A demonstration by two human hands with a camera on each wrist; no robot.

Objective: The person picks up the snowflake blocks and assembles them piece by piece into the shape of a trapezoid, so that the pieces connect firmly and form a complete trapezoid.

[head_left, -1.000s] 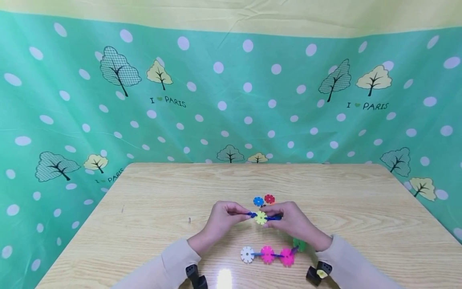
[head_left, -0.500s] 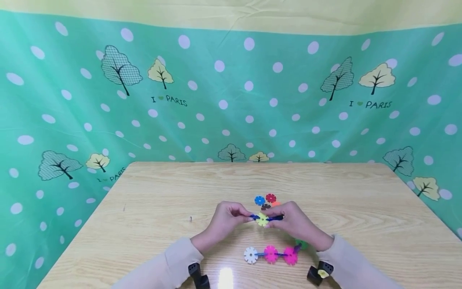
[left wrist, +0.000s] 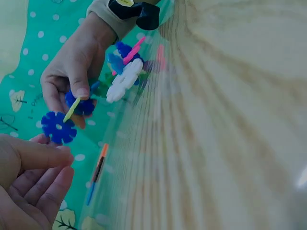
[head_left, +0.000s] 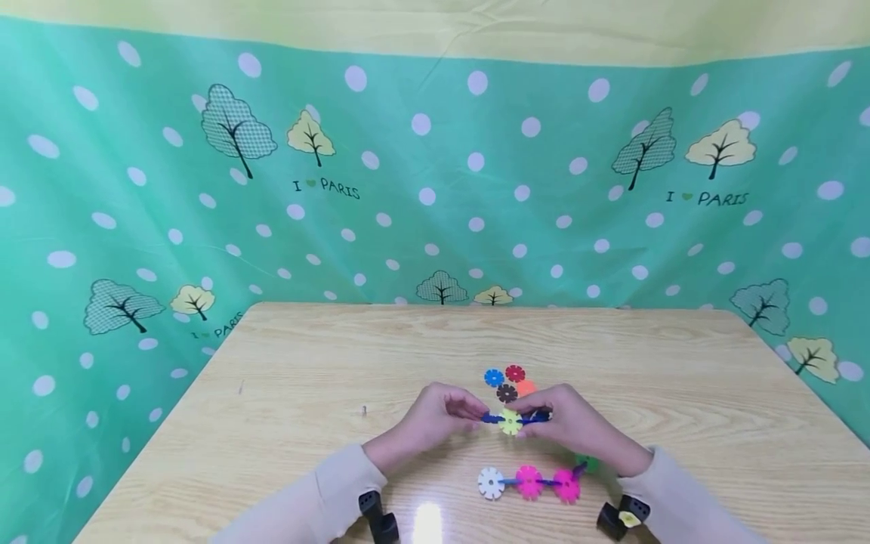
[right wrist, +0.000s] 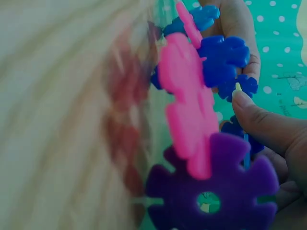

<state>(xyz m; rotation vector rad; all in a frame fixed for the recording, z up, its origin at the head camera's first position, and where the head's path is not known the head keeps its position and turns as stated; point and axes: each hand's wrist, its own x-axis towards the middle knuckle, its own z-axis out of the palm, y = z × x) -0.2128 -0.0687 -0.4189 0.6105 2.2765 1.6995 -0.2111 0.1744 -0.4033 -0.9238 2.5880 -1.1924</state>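
Note:
My right hand [head_left: 578,423] pinches a dark blue notched snowflake disc [left wrist: 80,104] between thumb and fingers. A yellow disc [head_left: 510,421] is slotted onto it edgewise, and another dark blue disc [left wrist: 58,127] is joined at the yellow one's left side. Fingers of my left hand [left wrist: 38,177] lie loosely spread just beside that left blue disc, no longer pinching it. Below the hands on the table runs a chain with a white disc [head_left: 491,483], two pink discs [head_left: 529,482] and a green disc [head_left: 586,462], linked by blue and purple discs [right wrist: 211,191]. My right hand partly covers the green end.
Beyond my hands on the wooden table [head_left: 326,347] lie loose discs: blue [head_left: 494,378], red [head_left: 515,373], dark brown [head_left: 507,393] and orange [head_left: 526,387]. A green dotted curtain [head_left: 381,151] hangs behind the table's far edge.
My left fingers have loosened from the left blue disc, which now shows more fully. In the head view, hands and discs sit slightly further right; the brown and orange discs have come into sight.

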